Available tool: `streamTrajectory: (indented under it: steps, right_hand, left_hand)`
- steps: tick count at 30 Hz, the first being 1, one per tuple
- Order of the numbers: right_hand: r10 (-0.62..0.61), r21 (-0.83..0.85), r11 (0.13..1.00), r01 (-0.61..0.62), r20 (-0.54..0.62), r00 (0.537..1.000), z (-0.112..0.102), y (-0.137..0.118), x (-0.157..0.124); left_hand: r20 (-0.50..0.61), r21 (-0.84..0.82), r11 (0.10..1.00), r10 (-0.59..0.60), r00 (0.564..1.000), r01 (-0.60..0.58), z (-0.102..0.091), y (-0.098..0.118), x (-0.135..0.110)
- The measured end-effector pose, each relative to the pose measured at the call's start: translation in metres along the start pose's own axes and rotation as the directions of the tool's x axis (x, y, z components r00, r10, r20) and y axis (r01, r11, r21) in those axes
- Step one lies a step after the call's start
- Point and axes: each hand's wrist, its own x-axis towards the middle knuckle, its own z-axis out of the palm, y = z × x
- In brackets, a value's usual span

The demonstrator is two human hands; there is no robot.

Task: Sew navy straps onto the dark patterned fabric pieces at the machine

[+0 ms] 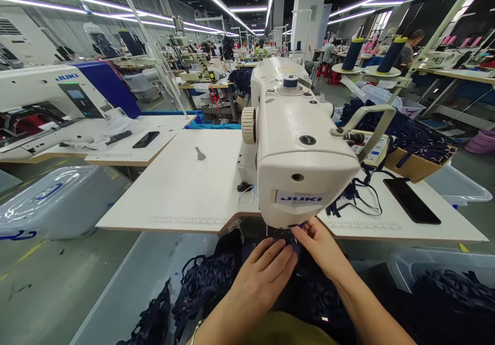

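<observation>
A white sewing machine (305, 175) stands before me, its needle area mostly hidden beneath the head. Just below that head, my left hand (266, 273) curves over dark navy fabric (293, 247), fingers close together and pressing on it; the thumb is out of sight. On the right side of the same fabric, my right hand (320, 242) pinches an edge between thumb and fingers, close to the needle area. More of the dark cloth hangs under my hands, and its outline blends into the shadow.
Navy pieces (204, 288) lie in a clear bin (116, 288) at lower left. Navy straps (358, 195) and a black phone (412, 200) rest on the table's right side. A small metal piece (200, 153) lies left. Behind right, a cardboard box (419, 164) holds navy pieces.
</observation>
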Motion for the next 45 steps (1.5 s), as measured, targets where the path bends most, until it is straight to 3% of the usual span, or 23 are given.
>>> streamTrajectory:
  steps: [7,12,17,22,28,33,39,45]
  right_hand:
    - [-0.008,0.022,1.0,0.007,0.037,0.999,-0.004,0.003,0.003]
    - [0.004,0.0,1.0,-0.004,0.06,0.998,-0.005,0.004,0.0]
    - [-0.021,-0.149,0.989,0.02,-0.002,1.0,-0.006,0.002,-0.003]
    - [-0.068,-0.323,0.945,0.058,-0.019,0.998,-0.006,-0.008,0.016]
    - [-0.084,-0.352,0.933,0.079,0.0,0.996,-0.001,-0.022,0.029]
    - [-0.183,-0.395,0.904,0.163,-0.012,0.983,-0.002,-0.019,0.031]
    - [-0.334,-0.496,0.809,0.314,0.051,0.941,-0.006,0.003,0.044]
    - [-0.489,-0.682,0.564,0.465,0.178,0.854,-0.012,0.012,0.055]
  left_hand:
    - [-0.017,0.044,0.999,-0.032,0.999,0.032,0.01,0.004,-0.003]
    - [0.013,0.022,0.996,-0.083,0.996,0.082,0.006,0.006,0.005]
    - [0.054,0.024,0.989,-0.144,0.988,0.143,0.0,0.011,0.015]
    - [0.062,0.12,0.977,-0.184,0.981,0.176,0.011,0.019,0.011]
    - [0.01,0.17,0.963,-0.214,0.977,0.209,0.021,0.021,0.004]
    - [0.0,0.175,0.95,-0.261,0.965,0.257,0.022,0.024,0.008]
    - [-0.079,0.243,0.916,-0.309,0.948,0.319,0.026,0.031,0.021]
    - [-0.069,0.262,0.903,-0.333,0.94,0.339,0.029,0.033,0.025]
